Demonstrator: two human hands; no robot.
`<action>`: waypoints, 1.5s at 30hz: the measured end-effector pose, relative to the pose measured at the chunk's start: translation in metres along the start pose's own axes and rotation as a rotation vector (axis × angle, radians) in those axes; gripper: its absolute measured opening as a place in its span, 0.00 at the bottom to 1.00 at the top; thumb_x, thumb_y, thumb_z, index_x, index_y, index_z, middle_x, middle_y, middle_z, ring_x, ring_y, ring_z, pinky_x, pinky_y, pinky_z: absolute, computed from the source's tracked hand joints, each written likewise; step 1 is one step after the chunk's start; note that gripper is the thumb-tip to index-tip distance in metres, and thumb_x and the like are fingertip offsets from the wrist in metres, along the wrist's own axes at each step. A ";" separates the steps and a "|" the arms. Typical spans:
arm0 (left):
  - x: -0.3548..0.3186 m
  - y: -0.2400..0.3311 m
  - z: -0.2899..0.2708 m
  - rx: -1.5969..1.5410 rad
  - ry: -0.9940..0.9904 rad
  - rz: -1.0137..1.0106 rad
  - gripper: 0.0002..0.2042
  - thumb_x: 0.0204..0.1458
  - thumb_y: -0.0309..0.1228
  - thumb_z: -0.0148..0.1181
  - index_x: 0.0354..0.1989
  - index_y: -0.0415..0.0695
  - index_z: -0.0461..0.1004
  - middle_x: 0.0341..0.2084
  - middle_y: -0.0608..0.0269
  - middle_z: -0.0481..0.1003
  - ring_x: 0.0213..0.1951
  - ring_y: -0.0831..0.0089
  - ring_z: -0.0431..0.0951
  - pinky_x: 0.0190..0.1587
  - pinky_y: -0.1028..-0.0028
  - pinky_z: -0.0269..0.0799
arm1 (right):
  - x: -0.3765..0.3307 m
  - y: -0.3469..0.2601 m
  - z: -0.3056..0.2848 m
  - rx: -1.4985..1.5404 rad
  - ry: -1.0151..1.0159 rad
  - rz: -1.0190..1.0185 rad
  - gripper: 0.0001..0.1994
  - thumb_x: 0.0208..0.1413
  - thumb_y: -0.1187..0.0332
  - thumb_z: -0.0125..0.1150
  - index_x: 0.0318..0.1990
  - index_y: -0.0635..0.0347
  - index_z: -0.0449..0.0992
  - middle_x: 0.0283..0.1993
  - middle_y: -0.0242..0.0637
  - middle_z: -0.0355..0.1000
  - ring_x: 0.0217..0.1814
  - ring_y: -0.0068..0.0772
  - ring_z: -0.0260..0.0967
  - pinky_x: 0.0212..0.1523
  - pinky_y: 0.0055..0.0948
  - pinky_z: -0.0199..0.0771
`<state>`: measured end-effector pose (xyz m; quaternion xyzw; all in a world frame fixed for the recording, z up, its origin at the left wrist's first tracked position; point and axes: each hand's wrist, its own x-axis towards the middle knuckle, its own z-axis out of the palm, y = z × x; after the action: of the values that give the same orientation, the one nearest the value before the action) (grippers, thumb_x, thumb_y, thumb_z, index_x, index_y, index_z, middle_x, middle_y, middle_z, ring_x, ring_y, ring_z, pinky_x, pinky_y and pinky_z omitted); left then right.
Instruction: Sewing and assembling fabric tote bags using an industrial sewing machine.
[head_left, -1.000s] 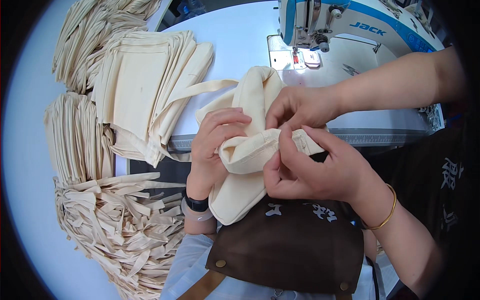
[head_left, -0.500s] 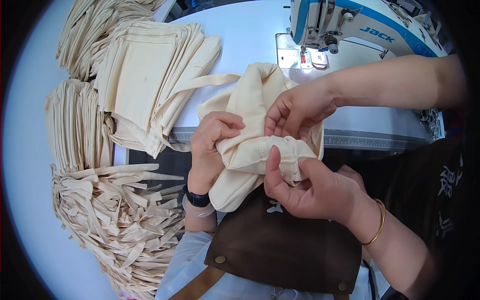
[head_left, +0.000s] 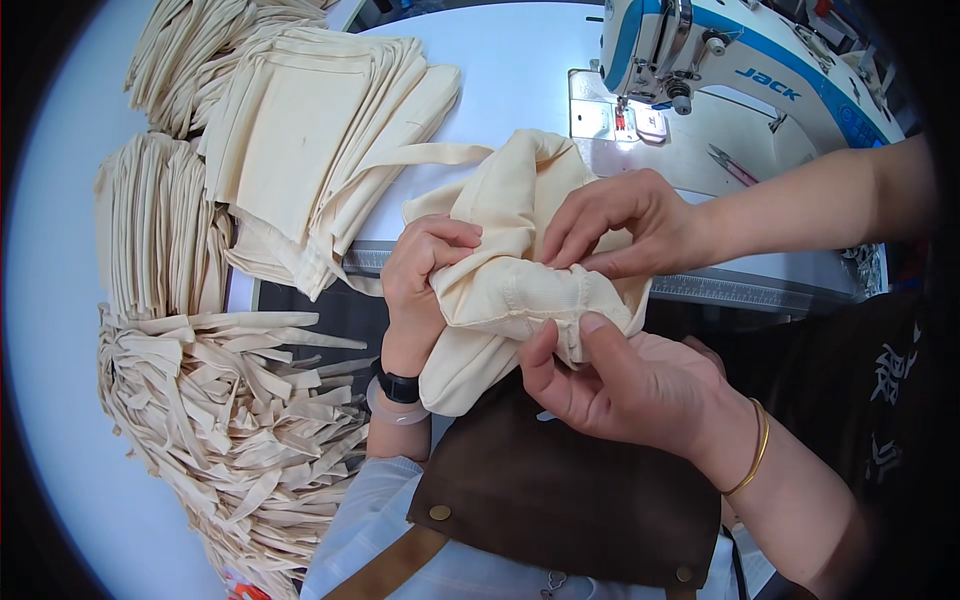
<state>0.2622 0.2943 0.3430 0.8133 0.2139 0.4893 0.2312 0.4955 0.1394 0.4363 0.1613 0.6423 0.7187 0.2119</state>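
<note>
My left hand (head_left: 428, 275), wearing a dark watch and a pale bangle, grips the left side of a cream canvas bag (head_left: 515, 190). The bag is bunched over my lap with a stitched seam turned outward. Two hands of a person at the right work on it too. Their upper hand (head_left: 625, 225) pinches the fold above the seam. The lower hand (head_left: 635, 385), with a gold bangle, has thumb and forefinger at the seam's lower edge. Behind that lower hand, only a sliver of my right hand (head_left: 706, 350) seems to show; its fingers are hidden.
A sewing machine (head_left: 740, 70) stands at the back right, its needle area lit. Thread snips (head_left: 732, 165) lie beside it. Stacked cream bags (head_left: 300, 130) and bundles of cloth straps (head_left: 250, 410) fill the left. A ruler (head_left: 740, 290) runs along the table's front edge.
The person's upper hand has drawn out of the fold and now pinches its edge. Their lower thumb and forefinger have shifted along the seam. The snips have come into view.
</note>
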 end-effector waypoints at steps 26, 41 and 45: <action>-0.002 -0.003 -0.006 -0.179 0.035 -0.247 0.09 0.54 0.18 0.78 0.39 0.37 0.81 0.45 0.55 0.86 0.47 0.68 0.87 0.52 0.71 0.82 | 0.020 0.014 -0.003 1.021 -0.109 0.491 0.20 0.64 0.75 0.63 0.58 0.37 0.73 0.57 0.35 0.78 0.69 0.19 0.76 0.46 0.15 0.82; -0.011 -0.018 0.004 -0.279 0.003 -0.323 0.10 0.56 0.17 0.77 0.42 0.38 0.82 0.46 0.59 0.84 0.48 0.72 0.83 0.53 0.73 0.79 | 0.022 0.016 0.181 2.389 -0.414 0.192 0.06 0.65 0.71 0.74 0.46 0.60 0.89 0.45 0.33 0.84 0.48 0.28 0.82 0.54 0.26 0.83; -0.013 -0.026 0.009 -0.277 -0.017 -0.335 0.10 0.55 0.17 0.77 0.42 0.38 0.81 0.47 0.60 0.83 0.48 0.72 0.83 0.54 0.74 0.78 | 0.047 0.022 0.184 2.578 -0.420 0.200 0.05 0.66 0.72 0.73 0.45 0.63 0.88 0.42 0.33 0.85 0.44 0.27 0.83 0.52 0.27 0.84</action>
<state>0.2614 0.3061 0.3146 0.7310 0.2747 0.4618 0.4206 0.5455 0.3192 0.4783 0.4018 0.8043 -0.4347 -0.0520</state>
